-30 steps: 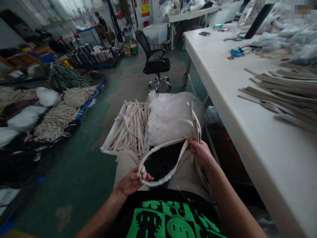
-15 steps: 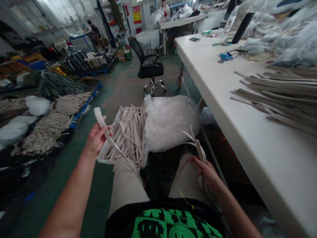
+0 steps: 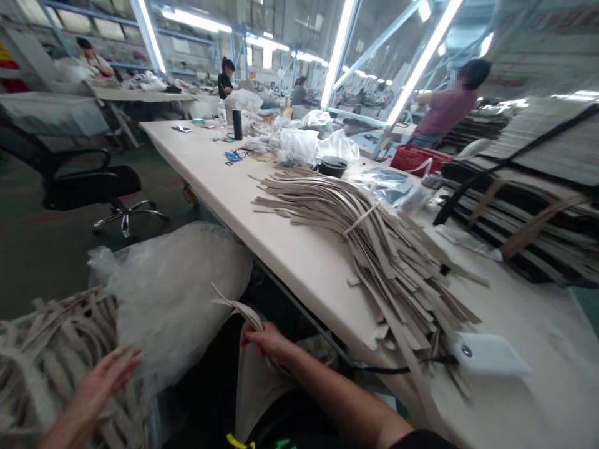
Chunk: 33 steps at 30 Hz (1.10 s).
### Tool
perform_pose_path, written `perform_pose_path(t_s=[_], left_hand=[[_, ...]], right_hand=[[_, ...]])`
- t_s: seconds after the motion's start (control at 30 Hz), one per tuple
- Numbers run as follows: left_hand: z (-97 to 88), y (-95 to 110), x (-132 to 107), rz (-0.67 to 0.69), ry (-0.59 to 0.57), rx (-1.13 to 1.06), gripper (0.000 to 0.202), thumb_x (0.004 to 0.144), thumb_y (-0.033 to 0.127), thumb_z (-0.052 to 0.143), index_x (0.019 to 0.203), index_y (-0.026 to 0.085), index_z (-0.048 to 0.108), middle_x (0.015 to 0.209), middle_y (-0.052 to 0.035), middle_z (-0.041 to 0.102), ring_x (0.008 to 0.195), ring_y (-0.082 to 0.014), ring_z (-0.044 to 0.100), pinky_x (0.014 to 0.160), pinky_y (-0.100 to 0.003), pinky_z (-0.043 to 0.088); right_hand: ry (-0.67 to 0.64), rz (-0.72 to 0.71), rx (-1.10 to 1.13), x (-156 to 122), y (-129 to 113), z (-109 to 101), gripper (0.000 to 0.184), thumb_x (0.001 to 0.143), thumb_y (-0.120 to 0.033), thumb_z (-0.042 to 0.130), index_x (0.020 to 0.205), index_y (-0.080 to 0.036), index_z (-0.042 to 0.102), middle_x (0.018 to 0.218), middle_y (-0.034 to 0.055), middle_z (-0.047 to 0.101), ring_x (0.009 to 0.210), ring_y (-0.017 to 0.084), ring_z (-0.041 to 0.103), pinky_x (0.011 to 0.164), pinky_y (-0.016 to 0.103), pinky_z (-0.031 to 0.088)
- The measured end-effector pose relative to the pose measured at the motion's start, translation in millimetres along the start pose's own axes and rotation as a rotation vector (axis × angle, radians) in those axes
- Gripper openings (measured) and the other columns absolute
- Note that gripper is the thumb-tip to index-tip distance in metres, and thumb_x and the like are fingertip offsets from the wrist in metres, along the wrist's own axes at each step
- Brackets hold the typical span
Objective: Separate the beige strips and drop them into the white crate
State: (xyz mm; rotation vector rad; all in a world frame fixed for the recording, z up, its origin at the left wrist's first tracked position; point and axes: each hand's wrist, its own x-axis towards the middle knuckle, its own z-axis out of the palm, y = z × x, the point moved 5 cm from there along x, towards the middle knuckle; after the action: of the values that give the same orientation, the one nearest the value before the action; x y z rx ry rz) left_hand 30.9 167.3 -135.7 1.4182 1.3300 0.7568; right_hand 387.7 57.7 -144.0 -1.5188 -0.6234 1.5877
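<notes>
My right hand point(image 3: 267, 342) grips several beige fabric strips point(image 3: 243, 310) over my right leg, their free ends fanning out past the fingers. My left hand point(image 3: 103, 381) is stretched out with fingers extended and nothing in it. It hovers over or beside a bin heaped with loose beige strips point(image 3: 51, 355) at the lower left; whether it touches them I cannot tell. Between the hands sits a large clear plastic bag point(image 3: 182, 293) with pale contents. On the table to the right lies a long bundle of grey-beige strips point(image 3: 369, 237) with a pale tie around it.
A long white table point(image 3: 290, 268) runs along my right side. On it are a white device point(image 3: 493, 354), a phone point(image 3: 181, 128), a dark cylinder point(image 3: 238, 125) and plastic bags point(image 3: 304, 144). A black office chair point(image 3: 88, 181) stands at left. A person in purple point(image 3: 447, 112) is beyond the table.
My view has swung right towards the table. The left hand has let go of its pale strip and opened. My right hand keeps hold of its strips.
</notes>
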Motion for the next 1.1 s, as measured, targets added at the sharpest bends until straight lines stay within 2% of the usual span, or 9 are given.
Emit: perform_pose_path(t_s=[0.1, 0.2, 0.27, 0.33, 0.43, 0.53, 0.63, 0.87, 1.1], left_hand=[[84.0, -36, -19, -0.169, -0.092, -0.042, 0.031, 0.071, 0.067, 0.067, 0.089, 0.043, 0.073, 0.094, -0.0007, 0.081, 0.087, -0.0377, 0.077, 0.066, -0.052, 0.063], [156.5, -38, -71, -0.269, -0.261, -0.119, 0.036, 0.072, 0.057, 0.074, 0.103, 0.039, 0.077, 0.105, -0.0059, 0.080, 0.094, -0.0331, 0.076, 0.077, -0.046, 0.061], [189.0, -31, -107, -0.314, -0.389, -0.182, 0.038, 0.075, 0.054, 0.076, 0.107, 0.033, 0.078, 0.111, -0.0079, 0.078, 0.099, -0.0308, 0.074, 0.086, -0.045, 0.058], [202.9, -29, -130, -0.336, -0.460, -0.219, 0.039, 0.070, 0.051, 0.079, 0.099, 0.024, 0.079, 0.107, -0.0103, 0.078, 0.101, -0.0304, 0.072, 0.091, -0.044, 0.054], [189.1, -45, -142, -0.439, -0.417, -0.186, 0.044, 0.068, 0.049, 0.081, 0.101, 0.020, 0.078, 0.102, -0.0110, 0.077, 0.094, -0.0267, 0.070, 0.088, -0.039, 0.052], [149.1, -68, -138, -0.610, -0.118, -0.181, 0.048, 0.070, 0.049, 0.081, 0.107, 0.018, 0.074, 0.102, -0.0116, 0.075, 0.086, -0.0229, 0.069, 0.079, -0.034, 0.052], [115.2, -86, -121, -0.694, 0.124, -0.163, 0.044, 0.079, 0.048, 0.074, 0.110, 0.017, 0.069, 0.111, -0.0140, 0.073, 0.092, -0.0209, 0.070, 0.080, -0.031, 0.052], [53.7, -127, -71, -0.754, 0.415, 0.224, 0.037, 0.087, 0.032, 0.068, 0.119, 0.013, 0.064, 0.129, -0.0193, 0.066, 0.122, -0.0308, 0.061, 0.094, -0.036, 0.048], [31.4, -162, -40, -0.754, 0.379, 0.520, 0.048, 0.080, 0.029, 0.077, 0.122, 0.011, 0.064, 0.136, -0.0253, 0.062, 0.133, -0.0358, 0.053, 0.108, -0.042, 0.038]], right_hand=[[-0.051, -0.047, 0.054, -8, -17, 2, 0.025, 0.072, -0.038, 0.077, 0.081, -0.015, 0.071, 0.072, 0.0030, 0.073, 0.043, 0.007, 0.035, 0.038, 0.024, 0.023], [-0.082, -0.055, 0.142, -19, -37, -1, 0.034, 0.073, -0.044, 0.078, 0.086, -0.014, 0.071, 0.074, 0.0044, 0.074, 0.042, 0.006, 0.032, 0.040, 0.023, 0.023], [-0.087, -0.029, 0.217, -20, -44, -3, 0.037, 0.074, -0.045, 0.078, 0.090, -0.013, 0.070, 0.076, 0.0058, 0.074, 0.043, 0.005, 0.031, 0.042, 0.021, 0.024], [-0.107, 0.042, 0.264, -12, -39, 0, 0.039, 0.076, -0.049, 0.077, 0.092, -0.014, 0.068, 0.078, 0.0070, 0.075, 0.043, 0.004, 0.029, 0.042, 0.021, 0.024], [-0.162, 0.100, 0.263, 5, -17, 17, 0.043, 0.081, -0.055, 0.072, 0.094, -0.015, 0.067, 0.074, 0.0058, 0.072, 0.042, 0.005, 0.032, 0.042, 0.021, 0.028], [-0.192, 0.138, 0.179, 16, 12, 37, 0.047, 0.082, -0.061, 0.068, 0.088, -0.014, 0.066, 0.066, 0.0049, 0.069, 0.040, 0.006, 0.036, 0.041, 0.021, 0.029], [-0.127, 0.108, 0.083, 26, 35, 46, 0.051, 0.079, -0.064, 0.067, 0.079, -0.014, 0.065, 0.059, 0.0035, 0.065, 0.037, 0.007, 0.039, 0.039, 0.022, 0.028], [-0.072, 0.096, 0.028, 45, 50, 41, 0.056, 0.068, -0.069, 0.070, 0.080, -0.014, 0.066, 0.056, 0.0015, 0.064, 0.036, 0.007, 0.039, 0.039, 0.023, 0.027], [-0.151, 0.180, 0.036, 52, 55, 38, 0.057, 0.068, -0.068, 0.072, 0.086, -0.014, 0.068, 0.057, -0.0006, 0.063, 0.037, 0.006, 0.037, 0.041, 0.023, 0.027]])
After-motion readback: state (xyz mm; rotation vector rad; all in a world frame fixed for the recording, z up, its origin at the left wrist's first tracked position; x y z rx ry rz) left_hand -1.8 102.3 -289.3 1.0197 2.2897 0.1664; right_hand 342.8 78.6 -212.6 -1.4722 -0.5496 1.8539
